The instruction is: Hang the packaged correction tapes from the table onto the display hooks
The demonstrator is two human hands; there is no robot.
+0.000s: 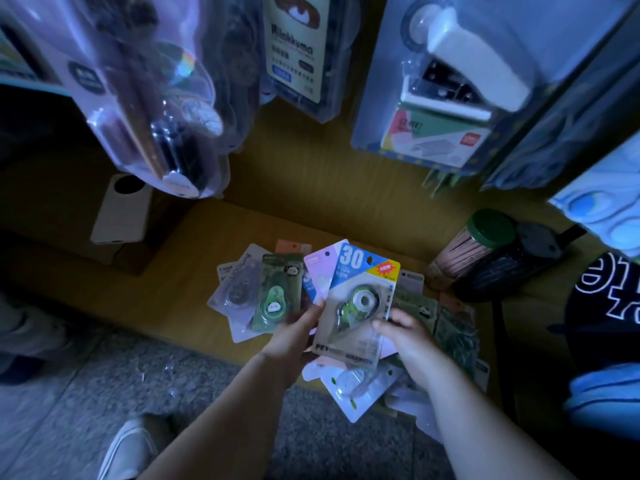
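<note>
Gripping a fan of correction tape packs in left hand (294,336), fingers curled under, thumb on top. In the fan: green avocado pack (277,299), grey pack (235,289), pink pack (320,268), all overlapping, held up above the table (180,271). Pinching front pack (360,306) (blue header, "30", yellow "NEW" tag) at its right edge with right hand (405,336), thumb on the face, other fingers behind. Front pack upright, tilted slightly right, overlapping the pink one. Heap of packs (453,327) lying loose on the table under and right of both hands, some overhanging the near edge. Hanging overhead: stapler pack (446,91), bear-print pack (294,53), pen pack (152,109). Green-lidded tub (478,244) at table's right, white flat box (121,213) at left. White shoe (128,448) on grey floor (86,393).
</note>
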